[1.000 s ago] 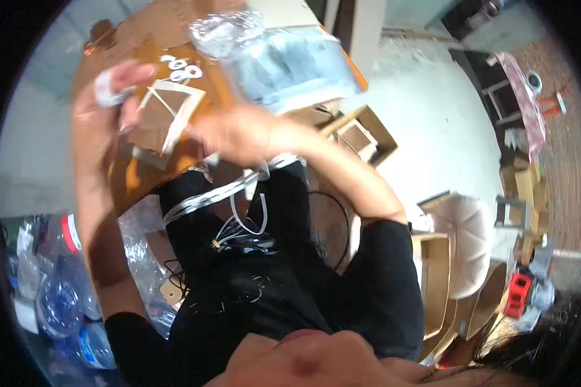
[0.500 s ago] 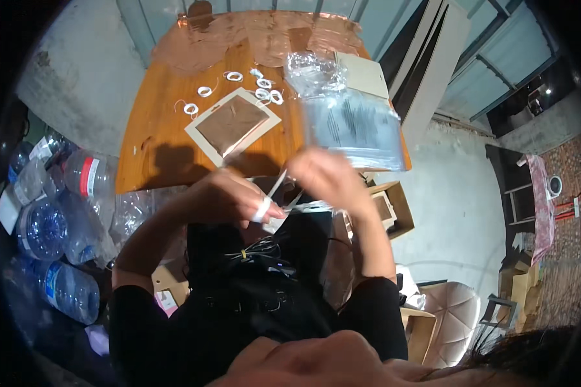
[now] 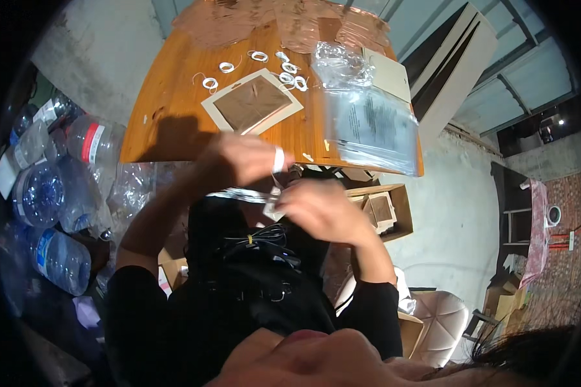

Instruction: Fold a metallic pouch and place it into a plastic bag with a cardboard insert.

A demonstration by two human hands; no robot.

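Observation:
Over my lap, beyond the table's near edge, my left hand (image 3: 248, 159) is closed, with a coil of white cord (image 3: 278, 160) around its fingertips. Just below and to the right, my right hand (image 3: 321, 208), smeared by motion, is closed on a bundle of thin white strands (image 3: 242, 194). The strands stretch left from its fingertips, beneath my left hand. On the wooden table, several small white cord coils (image 3: 258, 57) lie behind a pale card frame (image 3: 293, 109) holding a brown sheet.
Clear plastic sleeves (image 3: 374, 132) and crumpled clear film (image 3: 342, 64) lie on the table's right. Copper-coloured sheets (image 3: 239, 26) cover its far end. Large clear bottles (image 3: 64, 258) crowd the left. An open cardboard box (image 3: 403, 209) stands at right; a black cable bundle (image 3: 265, 242) rests on my lap.
My left hand has risen toward the table with the coil. My right hand has moved down and slightly left, now closed on the strands. The whole view has shifted a little.

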